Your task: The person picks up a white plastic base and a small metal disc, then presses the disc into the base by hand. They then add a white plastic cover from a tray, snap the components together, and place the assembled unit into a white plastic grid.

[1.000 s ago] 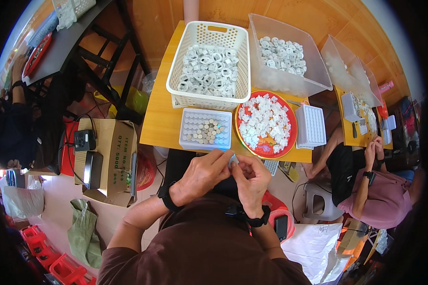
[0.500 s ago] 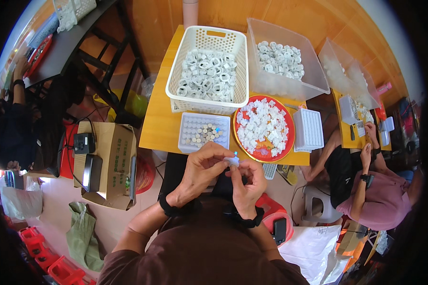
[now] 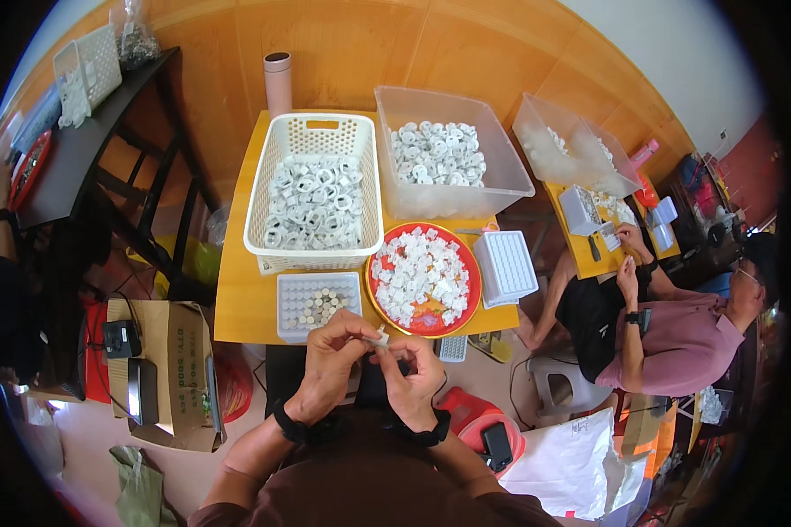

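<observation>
A small white plastic piece (image 3: pixel 382 337) is pinched between the fingertips of both hands, just beyond the table's near edge. My left hand (image 3: pixel 330 362) has thumb and forefinger closed on it; my right hand (image 3: pixel 413 378) grips it from the other side, partly hiding it. Right ahead of my left hand lies a white pocketed tray (image 3: pixel 343 285) with small round discs (image 3: pixel 323 307) on it. Similar-looking white pieces (image 3: pixel 422 277) are heaped on a red round plate (image 3: pixel 475 272) ahead of my right hand.
A white basket (image 3: pixel 312 262) and a clear bin (image 3: pixel 501 191) hold round white parts. Stacked trays (image 3: pixel 507 277), scissors (image 3: pixel 490 227) and a pink tumbler (image 3: pixel 278 88) share the table (image 3: pixel 233 299). A co-worker (image 3: pixel 677 351) sits at right; a cardboard box (image 3: pixel 180 369) stands at left.
My view has tilted up and turned right, so the table sits lower and further left. Both hands still hold the white piece; the bluish glow on it no longer shows.
</observation>
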`<action>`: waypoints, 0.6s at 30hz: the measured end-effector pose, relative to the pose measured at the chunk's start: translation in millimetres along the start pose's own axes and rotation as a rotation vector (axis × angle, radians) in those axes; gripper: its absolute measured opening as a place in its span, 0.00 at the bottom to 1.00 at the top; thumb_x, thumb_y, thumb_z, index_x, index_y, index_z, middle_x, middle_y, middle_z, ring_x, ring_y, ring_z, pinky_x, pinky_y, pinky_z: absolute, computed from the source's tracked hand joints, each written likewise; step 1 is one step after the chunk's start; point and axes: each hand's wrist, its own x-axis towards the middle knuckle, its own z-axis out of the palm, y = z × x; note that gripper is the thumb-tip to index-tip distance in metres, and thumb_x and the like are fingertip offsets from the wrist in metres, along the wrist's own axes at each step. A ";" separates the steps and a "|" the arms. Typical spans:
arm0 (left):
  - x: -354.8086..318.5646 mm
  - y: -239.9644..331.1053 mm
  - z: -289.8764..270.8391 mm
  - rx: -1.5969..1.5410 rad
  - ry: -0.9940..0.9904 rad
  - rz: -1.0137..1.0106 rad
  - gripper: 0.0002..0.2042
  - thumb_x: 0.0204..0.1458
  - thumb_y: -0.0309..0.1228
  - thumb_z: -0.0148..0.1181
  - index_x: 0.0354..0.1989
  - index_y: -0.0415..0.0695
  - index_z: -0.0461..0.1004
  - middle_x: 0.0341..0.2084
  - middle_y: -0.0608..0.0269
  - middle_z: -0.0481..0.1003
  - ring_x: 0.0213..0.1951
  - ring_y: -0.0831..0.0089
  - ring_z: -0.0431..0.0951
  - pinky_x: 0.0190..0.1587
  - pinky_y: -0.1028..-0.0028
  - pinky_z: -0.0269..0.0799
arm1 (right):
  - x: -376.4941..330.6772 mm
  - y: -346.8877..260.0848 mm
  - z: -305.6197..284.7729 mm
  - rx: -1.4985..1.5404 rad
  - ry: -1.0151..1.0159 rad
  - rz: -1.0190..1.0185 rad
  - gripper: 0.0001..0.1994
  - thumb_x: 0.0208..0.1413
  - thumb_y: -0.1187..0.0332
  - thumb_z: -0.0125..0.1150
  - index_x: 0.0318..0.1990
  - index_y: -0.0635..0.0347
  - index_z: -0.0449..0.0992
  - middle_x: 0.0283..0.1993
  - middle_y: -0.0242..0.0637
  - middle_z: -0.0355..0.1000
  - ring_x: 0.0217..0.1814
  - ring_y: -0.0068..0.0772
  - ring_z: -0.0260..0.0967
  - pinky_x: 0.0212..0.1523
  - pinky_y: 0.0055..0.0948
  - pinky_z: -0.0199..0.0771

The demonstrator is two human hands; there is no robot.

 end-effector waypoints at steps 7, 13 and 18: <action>-0.4 5.7 0.2 0.007 0.032 0.024 0.12 0.45 0.14 0.52 0.37 0.39 0.73 0.34 0.66 0.67 0.35 0.78 0.70 0.40 0.80 0.67 | 11.2 -1.8 3.2 0.012 -0.029 -0.022 0.04 0.49 0.80 0.57 0.32 0.66 0.68 0.25 0.34 0.72 0.26 0.19 0.71 0.28 0.17 0.69; -14.4 28.9 -9.0 0.040 0.099 0.018 0.13 0.48 0.18 0.54 0.43 0.39 0.71 0.35 0.65 0.70 0.38 0.77 0.71 0.44 0.77 0.68 | 117.9 -3.6 -26.7 -0.038 0.072 -0.184 0.03 0.52 0.76 0.55 0.32 0.62 0.67 0.24 0.30 0.70 0.23 0.16 0.66 0.24 0.16 0.65; -32.7 25.3 -48.5 0.064 0.121 0.000 0.08 0.50 0.22 0.55 0.39 0.38 0.73 0.33 0.63 0.74 0.35 0.75 0.74 0.42 0.76 0.71 | 202.9 -24.4 -40.4 -0.168 0.083 -0.148 0.14 0.53 0.73 0.55 0.47 0.65 0.69 0.30 0.36 0.72 0.26 0.20 0.69 0.26 0.19 0.70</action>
